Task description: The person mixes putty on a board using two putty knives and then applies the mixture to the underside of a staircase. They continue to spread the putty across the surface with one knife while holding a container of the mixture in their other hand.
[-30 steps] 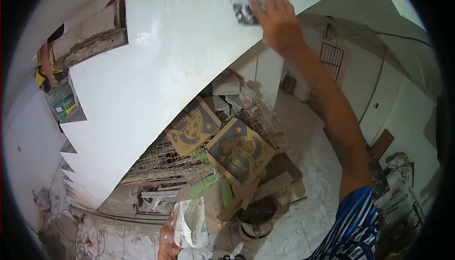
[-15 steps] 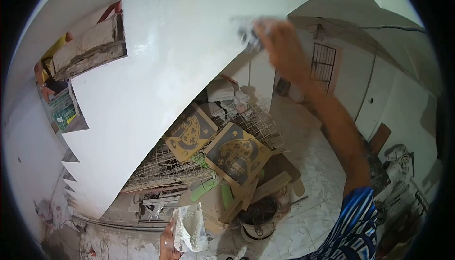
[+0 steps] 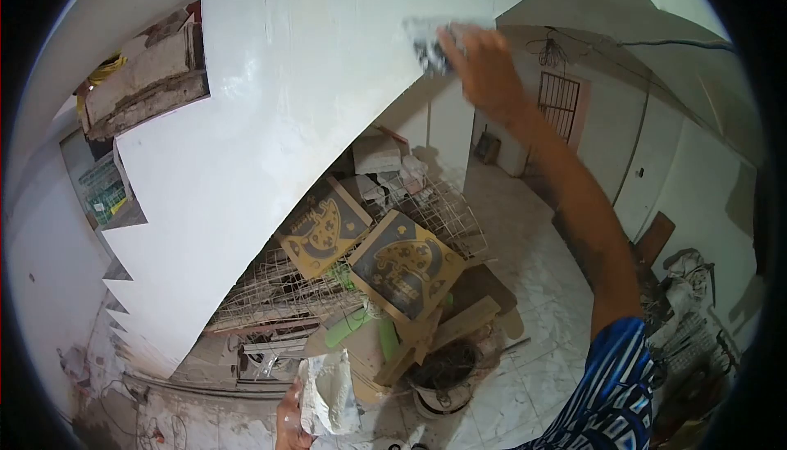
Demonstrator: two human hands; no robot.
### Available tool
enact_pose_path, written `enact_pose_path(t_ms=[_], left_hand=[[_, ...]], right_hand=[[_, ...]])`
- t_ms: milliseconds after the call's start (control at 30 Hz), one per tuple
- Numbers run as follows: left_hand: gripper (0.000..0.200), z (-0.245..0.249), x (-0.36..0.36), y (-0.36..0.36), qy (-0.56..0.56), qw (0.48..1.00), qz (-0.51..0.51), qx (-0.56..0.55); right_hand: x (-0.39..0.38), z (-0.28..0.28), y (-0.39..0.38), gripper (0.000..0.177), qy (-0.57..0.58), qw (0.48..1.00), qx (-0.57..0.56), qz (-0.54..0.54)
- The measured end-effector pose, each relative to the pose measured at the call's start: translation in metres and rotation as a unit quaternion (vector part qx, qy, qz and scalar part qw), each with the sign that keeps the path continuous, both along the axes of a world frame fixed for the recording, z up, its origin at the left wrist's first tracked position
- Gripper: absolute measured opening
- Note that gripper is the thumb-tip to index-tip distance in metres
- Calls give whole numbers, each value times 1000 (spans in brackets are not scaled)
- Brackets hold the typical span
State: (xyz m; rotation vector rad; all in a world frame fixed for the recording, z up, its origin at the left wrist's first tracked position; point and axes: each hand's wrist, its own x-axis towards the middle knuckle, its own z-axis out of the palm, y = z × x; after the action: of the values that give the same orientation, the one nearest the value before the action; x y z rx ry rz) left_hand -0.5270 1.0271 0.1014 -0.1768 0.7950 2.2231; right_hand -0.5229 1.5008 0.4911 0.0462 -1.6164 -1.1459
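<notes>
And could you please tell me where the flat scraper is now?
In the head view, the flat scraper is near the top, slightly right of centre, in the right hand, at the sloping lower edge of the white panel.

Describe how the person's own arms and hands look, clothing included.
The right arm wears a short sleeve in blue, black and white, patterned with stripes and angular blocks. Below it the forearm is bare. The right hand and left hand wear no gloves. The left sleeve is out of view.
</notes>
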Motion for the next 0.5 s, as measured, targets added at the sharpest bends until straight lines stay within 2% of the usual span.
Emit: enact_pose_path(t_ms=[133, 200, 267, 367, 400, 467, 500], left_hand=[[48, 2, 0, 3, 5, 1000, -7, 12], [48, 0, -1, 3, 13, 1000, -12, 18], [49, -3, -3, 4, 28, 999, -12, 16], [46, 11, 3, 11, 21, 999, 0, -36], [48, 13, 4, 12, 53, 998, -5, -35], [48, 10, 3, 11, 40, 999, -10, -35], [48, 9, 2, 10, 35, 999, -12, -34]], right_hand=[[17, -62, -10, 47, -117, 991, -6, 72], [21, -65, -17, 46, -151, 982, -13, 112], [27, -51, -37, 45, -166, 973, -30, 155], [20, -4, -57, 44, -55, 990, 61, 119], [10, 14, -62, 45, -31, 988, 79, 132], [-14, 48, -71, 45, 15, 981, 113, 157], [-24, 61, -75, 50, 12, 989, 83, 123]])
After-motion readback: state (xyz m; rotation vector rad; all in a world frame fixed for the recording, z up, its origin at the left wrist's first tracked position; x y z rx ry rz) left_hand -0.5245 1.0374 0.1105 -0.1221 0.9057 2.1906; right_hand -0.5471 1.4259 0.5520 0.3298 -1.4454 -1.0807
